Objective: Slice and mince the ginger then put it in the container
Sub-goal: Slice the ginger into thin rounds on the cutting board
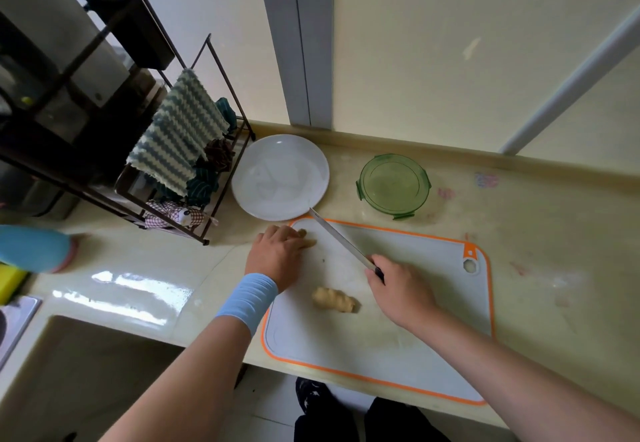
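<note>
A white cutting board (398, 344) with an orange rim lies on the counter. One knobbly piece of ginger (334, 299) rests loose near the board's left side. My left hand (278, 254) presses down on a second piece of ginger (309, 243) at the board's far left corner; most of that piece is hidden under the fingers. My right hand (398, 289) grips the black handle of a knife (341, 240), whose blade points up and left, just right of the held ginger. A round green container (393, 185) sits beyond the board.
A white plate (280, 177) lies left of the container, touching the knife tip's area. A dark wire rack (194, 164) with cloths stands at the left. A sink (86, 365) opens at the lower left. The wall backs the counter.
</note>
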Motion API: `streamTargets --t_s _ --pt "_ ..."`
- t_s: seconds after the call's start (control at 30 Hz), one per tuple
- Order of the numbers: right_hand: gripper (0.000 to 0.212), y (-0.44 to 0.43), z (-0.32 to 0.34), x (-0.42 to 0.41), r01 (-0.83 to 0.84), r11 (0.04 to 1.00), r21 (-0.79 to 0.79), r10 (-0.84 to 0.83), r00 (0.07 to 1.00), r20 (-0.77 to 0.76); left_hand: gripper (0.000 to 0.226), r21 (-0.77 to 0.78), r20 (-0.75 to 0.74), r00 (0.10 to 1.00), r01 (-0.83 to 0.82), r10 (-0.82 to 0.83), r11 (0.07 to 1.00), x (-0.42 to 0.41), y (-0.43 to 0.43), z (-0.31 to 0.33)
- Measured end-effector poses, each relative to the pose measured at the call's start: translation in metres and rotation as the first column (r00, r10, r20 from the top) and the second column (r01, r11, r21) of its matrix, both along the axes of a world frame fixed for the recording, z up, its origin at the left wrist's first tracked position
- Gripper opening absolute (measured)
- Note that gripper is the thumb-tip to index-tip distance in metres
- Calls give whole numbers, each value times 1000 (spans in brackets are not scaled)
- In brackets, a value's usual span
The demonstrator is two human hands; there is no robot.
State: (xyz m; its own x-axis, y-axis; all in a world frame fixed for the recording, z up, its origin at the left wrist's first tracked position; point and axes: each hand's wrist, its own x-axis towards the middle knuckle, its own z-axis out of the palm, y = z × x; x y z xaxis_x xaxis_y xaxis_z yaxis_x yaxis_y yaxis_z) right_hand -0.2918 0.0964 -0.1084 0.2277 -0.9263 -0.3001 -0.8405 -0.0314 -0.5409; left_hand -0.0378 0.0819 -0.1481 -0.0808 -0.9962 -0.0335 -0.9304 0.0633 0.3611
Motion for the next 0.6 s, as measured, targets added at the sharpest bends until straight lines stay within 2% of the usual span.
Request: streamTargets --t_s 0.07,0.1,0.13,0.2,0.27,0.33,0.4,0.5,0.53,0.6 --pt "13 1 1 -1 -2 1000 9 2 1000 0 45 -90 -27 1000 -4 1 996 0 5 4" --pt "10 3 2 -2 1 1000 19 -1 1000 1 46 -84 -76 997 1 -7 996 -2 9 9" --pt "8 5 4 -2 2 1000 31 -2 1000 4 42 -19 -149 989 8 -11 1000 -6 13 14" --pt "13 8 7 -3 5 999 49 -5 1000 2 36 265 -247 969 80 -12 961 -17 23 21" --pt "12 12 10 -5 -2 998 56 3 1000 -21 44 423 -154 980 182 -127 888 -26 31 21" --pt "11 17 12 -7 2 998 70 1 999 -43 41 443 -113 981 194 -160 875 -32 39 19" --pt "11 22 13 -10 -2 996 84 7 998 -59 39 441 -102 992 109 -71 891 -37 46 25" --pt "12 30 15 -12 -16 995 94 22 998 -59 78 507 -66 982 -122 179 853 -53 60 42" --pt "13 32 15 -13 -26 996 89 31 998 -61 83 508 -47 973 -173 227 844 -60 65 45" --pt "16 36 16 -14 -49 996 75 54 996 -69 78 499 -32 962 -219 270 839 -70 75 45"
